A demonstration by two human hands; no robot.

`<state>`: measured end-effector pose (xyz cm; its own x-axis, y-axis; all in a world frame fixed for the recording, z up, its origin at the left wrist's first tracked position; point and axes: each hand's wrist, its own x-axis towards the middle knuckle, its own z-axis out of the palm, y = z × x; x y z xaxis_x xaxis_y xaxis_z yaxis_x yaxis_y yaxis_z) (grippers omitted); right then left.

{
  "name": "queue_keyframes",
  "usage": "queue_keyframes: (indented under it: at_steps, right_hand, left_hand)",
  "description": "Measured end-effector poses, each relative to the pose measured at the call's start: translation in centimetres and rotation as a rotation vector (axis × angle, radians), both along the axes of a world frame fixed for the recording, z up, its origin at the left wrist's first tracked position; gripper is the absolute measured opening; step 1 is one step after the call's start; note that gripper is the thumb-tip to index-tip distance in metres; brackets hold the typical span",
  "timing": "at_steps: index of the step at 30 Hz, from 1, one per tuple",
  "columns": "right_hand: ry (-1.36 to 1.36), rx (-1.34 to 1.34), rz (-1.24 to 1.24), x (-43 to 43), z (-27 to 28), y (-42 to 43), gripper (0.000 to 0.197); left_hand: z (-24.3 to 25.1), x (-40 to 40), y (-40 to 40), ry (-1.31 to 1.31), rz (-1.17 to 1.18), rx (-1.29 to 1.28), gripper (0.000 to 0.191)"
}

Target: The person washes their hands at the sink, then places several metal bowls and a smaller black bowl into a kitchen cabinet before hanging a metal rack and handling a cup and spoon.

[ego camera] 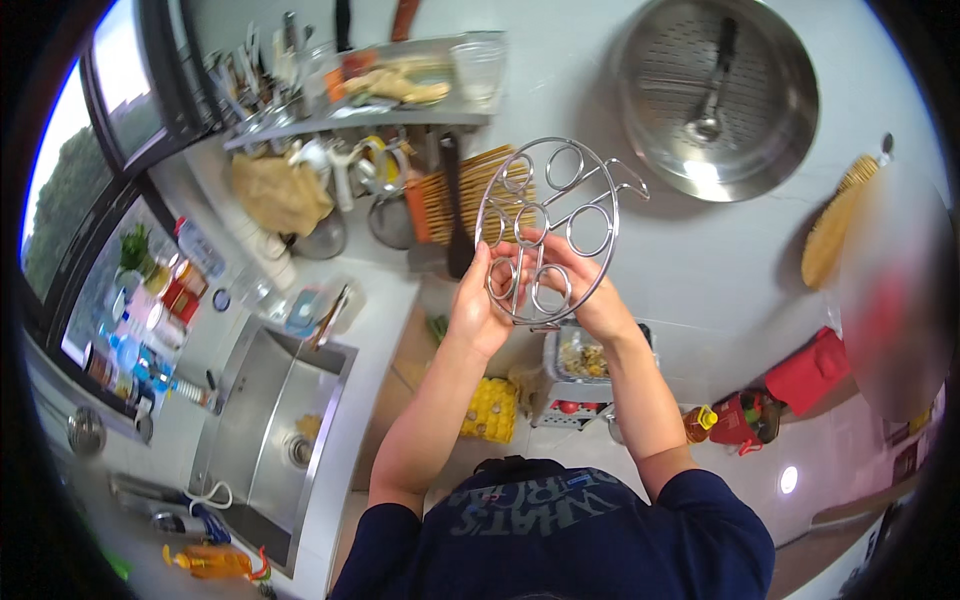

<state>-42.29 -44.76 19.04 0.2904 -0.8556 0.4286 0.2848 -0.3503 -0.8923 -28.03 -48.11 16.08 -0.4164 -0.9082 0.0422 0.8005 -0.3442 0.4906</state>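
Both my hands hold up a round metal wire rack (550, 226) made of an outer hoop, several small rings and joining rods. My left hand (480, 311) grips its lower left edge, thumb up along the hoop. On the lower right, my right hand (596, 300) supports it, with the fingers reaching behind the rings and partly hidden by the wires. A bent wire piece sticks out at the rack's upper right. The rack is tilted so that its ringed face shows, and the rings hold nothing.
A stainless steel sink (281, 420) lies left, beside a windowsill with bottles and jars. Utensils hang below a wall shelf (360, 120). At upper right is a large perforated steel pot (795, 97) with a ladle (705, 124). A yellow egg tray (491, 412) sits below my arms.
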Motion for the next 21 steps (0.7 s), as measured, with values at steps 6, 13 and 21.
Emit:
queue_keyframes:
  at_steps: [6, 13, 21]
  right_hand:
    - [0.22, -0.358, -0.425, -5.1, 3.3, 0.6, 0.049]
    - [0.178, -0.263, -0.497, -8.4, 7.6, 0.3, 0.032]
    - [0.501, -0.481, -1.111, -12.1, 9.5, -1.4, 0.044]
  left_hand:
    - [1.7, -7.7, -1.5, 0.214, -0.43, -0.081, 0.02]
    - [4.2, -13.5, -2.3, 0.347, -0.696, 0.046, 0.013]
    - [7.3, -16.3, -2.1, -0.084, -0.505, -0.12, 0.036]
